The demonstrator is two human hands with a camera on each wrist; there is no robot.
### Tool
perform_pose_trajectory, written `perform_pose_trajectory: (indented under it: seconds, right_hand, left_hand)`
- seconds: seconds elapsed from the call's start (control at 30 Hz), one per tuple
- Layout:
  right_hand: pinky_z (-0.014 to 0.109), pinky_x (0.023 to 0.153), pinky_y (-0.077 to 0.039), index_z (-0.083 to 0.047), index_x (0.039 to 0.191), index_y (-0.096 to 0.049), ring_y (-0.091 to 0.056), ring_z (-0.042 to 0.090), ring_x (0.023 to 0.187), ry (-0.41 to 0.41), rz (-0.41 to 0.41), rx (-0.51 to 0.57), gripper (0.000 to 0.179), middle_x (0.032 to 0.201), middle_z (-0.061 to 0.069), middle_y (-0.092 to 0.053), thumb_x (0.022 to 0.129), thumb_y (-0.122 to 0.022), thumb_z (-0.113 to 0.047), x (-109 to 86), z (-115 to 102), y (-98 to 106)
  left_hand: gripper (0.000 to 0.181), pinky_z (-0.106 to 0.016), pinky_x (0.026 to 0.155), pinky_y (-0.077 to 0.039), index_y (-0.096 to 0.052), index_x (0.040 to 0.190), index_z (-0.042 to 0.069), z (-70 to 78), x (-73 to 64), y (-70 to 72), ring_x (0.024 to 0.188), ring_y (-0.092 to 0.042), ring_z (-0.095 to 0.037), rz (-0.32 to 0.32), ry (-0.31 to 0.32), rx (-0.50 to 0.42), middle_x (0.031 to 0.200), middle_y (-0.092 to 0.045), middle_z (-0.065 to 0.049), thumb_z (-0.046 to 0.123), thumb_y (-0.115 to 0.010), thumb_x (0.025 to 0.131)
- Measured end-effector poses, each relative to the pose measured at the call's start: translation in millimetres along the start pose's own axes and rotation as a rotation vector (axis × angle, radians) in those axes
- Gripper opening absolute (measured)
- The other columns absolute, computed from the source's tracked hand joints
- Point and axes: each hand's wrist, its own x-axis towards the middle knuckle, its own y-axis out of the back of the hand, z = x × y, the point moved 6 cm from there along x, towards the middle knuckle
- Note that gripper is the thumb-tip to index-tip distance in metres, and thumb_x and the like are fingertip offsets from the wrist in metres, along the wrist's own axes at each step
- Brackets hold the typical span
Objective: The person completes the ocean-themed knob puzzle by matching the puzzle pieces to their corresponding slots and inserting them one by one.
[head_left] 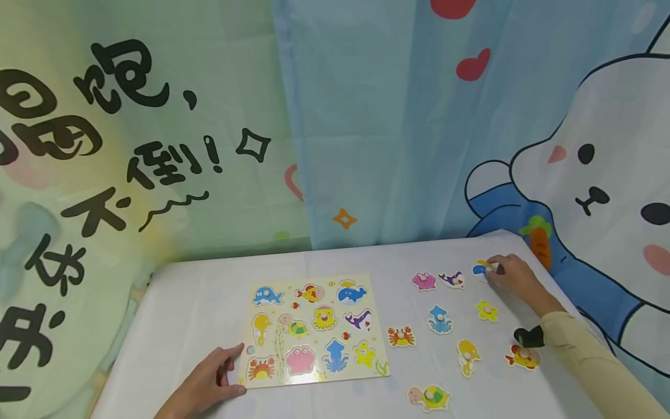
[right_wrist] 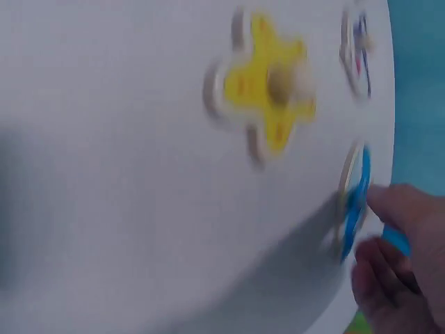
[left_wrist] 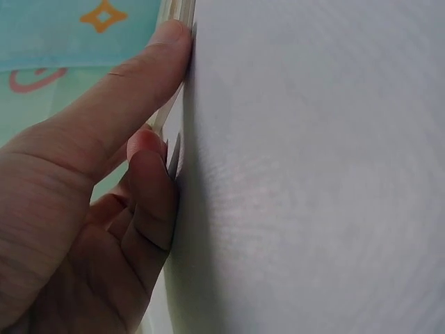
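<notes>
A pale yellow puzzle board (head_left: pixel 277 343) with sea-animal pictures lies on the white table. My left hand (head_left: pixel 206 378) is at its lower left corner, index finger and thumb apart and touching the edge. The left wrist view shows that hand (left_wrist: pixel 76 188) with a straight digit against the board's side (left_wrist: pixel 175 17) and other fingers bent below. At the far right, my right hand (head_left: pixel 513 279) pinches a blue whale puzzle piece (head_left: pixel 478 270). In the right wrist view, fingertips of the hand (right_wrist: pixel 410 257) meet the blue piece (right_wrist: pixel 354 209); its knob is mostly hidden.
Right of the board lie a pink shell (head_left: pixel 423 281), purple whale (head_left: pixel 452 280), blue squid (head_left: pixel 439 320), yellow star (head_left: pixel 487 311), crab (head_left: pixel 401 337), seahorse (head_left: pixel 467 357), fish (head_left: pixel 523 358) and turtle (head_left: pixel 430 398). A printed curtain (head_left: pixel 361 128) hangs behind the table.
</notes>
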Motion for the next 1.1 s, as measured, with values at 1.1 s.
perform_pose_trajectory:
  seconds: [1.1]
  right_hand:
    - [0.050,0.089,-0.051,0.014,0.123,-0.054,-0.053,0.035,0.090,-0.159,-0.020,0.192,0.044,0.108,0.030,-0.059,0.094,-0.062,-0.017,16.9,36,-17]
  left_hand:
    - [0.093,-0.020,0.059,-0.042,-0.043,0.144,0.001,-0.2,0.8,0.9,0.068,-0.046,-0.006,0.009,0.010,-0.006,0.093,-0.046,-0.002,0.042,-0.083,0.070]
